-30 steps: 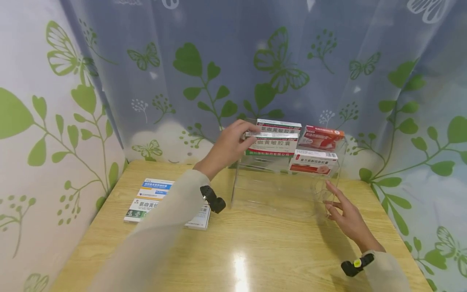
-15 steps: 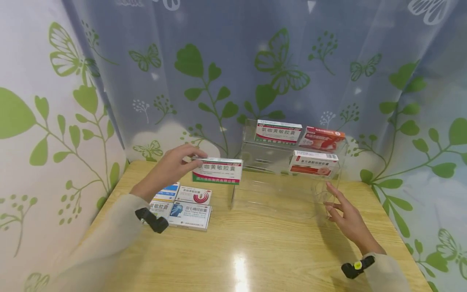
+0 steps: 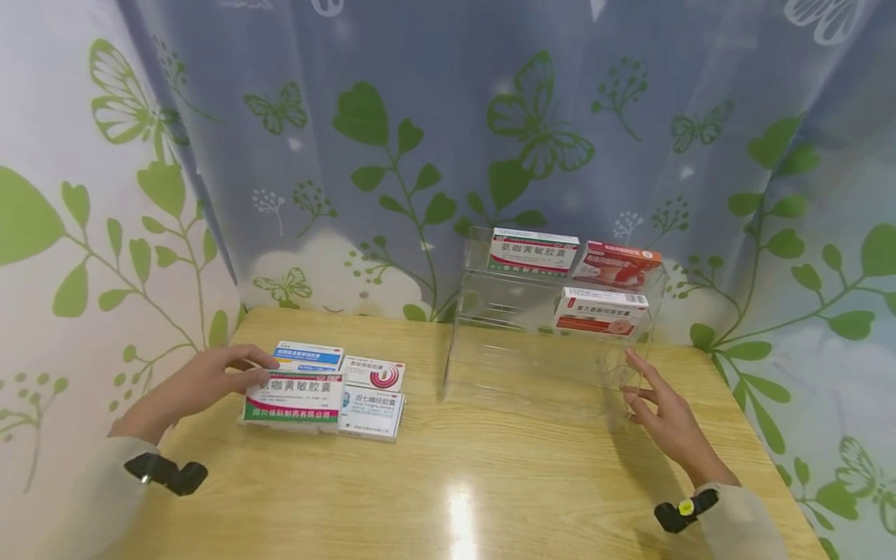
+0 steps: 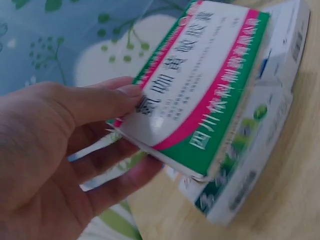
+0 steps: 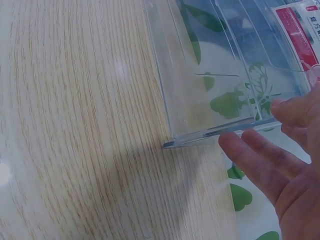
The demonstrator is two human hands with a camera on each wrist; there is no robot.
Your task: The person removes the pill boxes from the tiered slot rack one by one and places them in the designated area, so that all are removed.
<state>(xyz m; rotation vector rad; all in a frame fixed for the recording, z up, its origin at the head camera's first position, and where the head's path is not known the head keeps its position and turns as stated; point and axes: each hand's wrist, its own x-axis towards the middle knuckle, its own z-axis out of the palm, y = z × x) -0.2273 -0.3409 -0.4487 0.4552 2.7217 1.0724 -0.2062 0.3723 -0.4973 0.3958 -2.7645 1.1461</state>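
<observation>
My left hand (image 3: 199, 386) pinches a white medicine box (image 3: 301, 397) with red and green bands by its left end, thumb on the printed face. In the left wrist view that medicine box (image 4: 200, 75) overlaps a white box with small green pictures (image 4: 235, 170). Beside it on the table are a blue-and-white box (image 3: 308, 355), a box with a red swirl (image 3: 376, 374) and a box marked in blue (image 3: 371, 414). My right hand (image 3: 668, 424) is at the right side of a clear acrylic tiered rack (image 3: 518, 381), its extended fingertips right at the side panel in the right wrist view.
On the rack's top tier stand another red-and-green medicine box (image 3: 534, 253) and a red box (image 3: 617, 265). A white-and-red box (image 3: 602, 313) stands one tier lower, at the right. A patterned curtain (image 3: 434, 155) backs the wooden table (image 3: 490, 482).
My left hand has taken the red-and-green medicine box off the rack and carried it left and down, over the boxes on the table. My right hand has stayed at the rack.
</observation>
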